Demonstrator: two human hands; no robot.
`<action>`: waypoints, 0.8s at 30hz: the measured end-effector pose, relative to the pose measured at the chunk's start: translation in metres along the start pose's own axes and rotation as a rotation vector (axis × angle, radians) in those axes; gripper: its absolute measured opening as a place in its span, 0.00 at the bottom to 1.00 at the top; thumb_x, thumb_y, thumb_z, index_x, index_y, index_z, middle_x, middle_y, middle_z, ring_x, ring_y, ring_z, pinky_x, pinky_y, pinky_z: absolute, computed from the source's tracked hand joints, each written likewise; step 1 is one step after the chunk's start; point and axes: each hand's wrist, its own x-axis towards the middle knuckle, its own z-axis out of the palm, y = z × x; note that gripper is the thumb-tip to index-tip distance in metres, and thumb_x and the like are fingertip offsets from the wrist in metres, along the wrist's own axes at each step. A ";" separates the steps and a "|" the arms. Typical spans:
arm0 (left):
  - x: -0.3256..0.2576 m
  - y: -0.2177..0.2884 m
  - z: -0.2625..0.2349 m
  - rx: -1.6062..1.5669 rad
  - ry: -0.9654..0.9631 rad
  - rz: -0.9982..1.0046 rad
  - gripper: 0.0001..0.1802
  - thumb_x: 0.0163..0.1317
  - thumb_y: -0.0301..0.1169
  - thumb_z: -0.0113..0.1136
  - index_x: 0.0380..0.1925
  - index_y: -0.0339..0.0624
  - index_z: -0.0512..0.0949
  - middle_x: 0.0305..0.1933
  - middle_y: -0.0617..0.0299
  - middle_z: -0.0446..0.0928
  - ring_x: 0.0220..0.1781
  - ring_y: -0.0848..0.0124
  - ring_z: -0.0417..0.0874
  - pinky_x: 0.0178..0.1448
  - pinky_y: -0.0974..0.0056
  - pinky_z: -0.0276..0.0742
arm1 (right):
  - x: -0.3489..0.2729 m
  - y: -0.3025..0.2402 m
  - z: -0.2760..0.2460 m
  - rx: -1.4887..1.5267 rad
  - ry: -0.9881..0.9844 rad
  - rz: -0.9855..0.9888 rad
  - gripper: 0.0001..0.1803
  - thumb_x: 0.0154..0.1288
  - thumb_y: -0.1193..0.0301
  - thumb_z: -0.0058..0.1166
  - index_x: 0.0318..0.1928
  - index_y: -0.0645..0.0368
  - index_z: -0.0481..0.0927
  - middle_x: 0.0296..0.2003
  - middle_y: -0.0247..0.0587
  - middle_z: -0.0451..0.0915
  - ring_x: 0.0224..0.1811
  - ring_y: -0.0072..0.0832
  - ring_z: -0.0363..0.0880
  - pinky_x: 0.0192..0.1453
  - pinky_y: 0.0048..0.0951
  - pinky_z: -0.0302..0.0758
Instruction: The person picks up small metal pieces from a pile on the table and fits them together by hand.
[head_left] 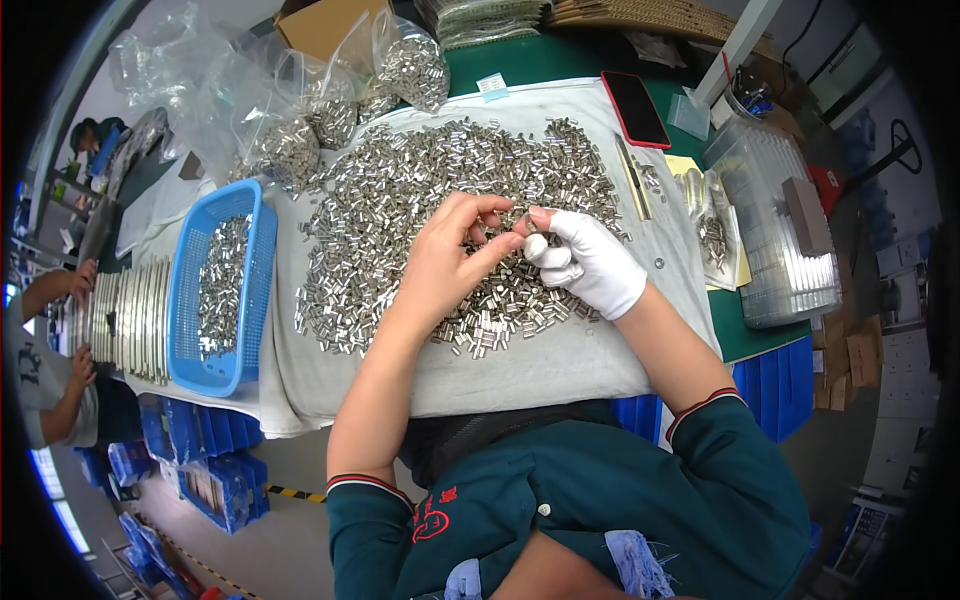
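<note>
A wide pile of small shiny metal cylinders covers a grey cloth on the table. My left hand is bare and hovers over the pile's middle, fingertips pinched on a few of the cylinders. My right hand wears a white glove and meets the left hand fingertip to fingertip, pinching a small metal piece between them. Both forearms come up from dark green sleeves at the lower edge.
A blue plastic basket with more cylinders lies left of the cloth. Clear bags of parts lie at the back left, a dark phone and clear trays at the right. Another person's hands work at far left.
</note>
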 end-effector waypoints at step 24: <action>-0.001 -0.010 -0.001 0.410 0.019 0.093 0.05 0.49 0.28 0.57 0.29 0.44 0.76 0.30 0.61 0.75 0.36 0.63 0.74 0.43 0.61 0.65 | 0.000 -0.005 0.004 -0.022 0.085 -0.105 0.11 0.63 0.67 0.47 0.43 0.59 0.72 0.27 0.28 0.72 0.19 0.07 0.58 0.15 0.08 0.52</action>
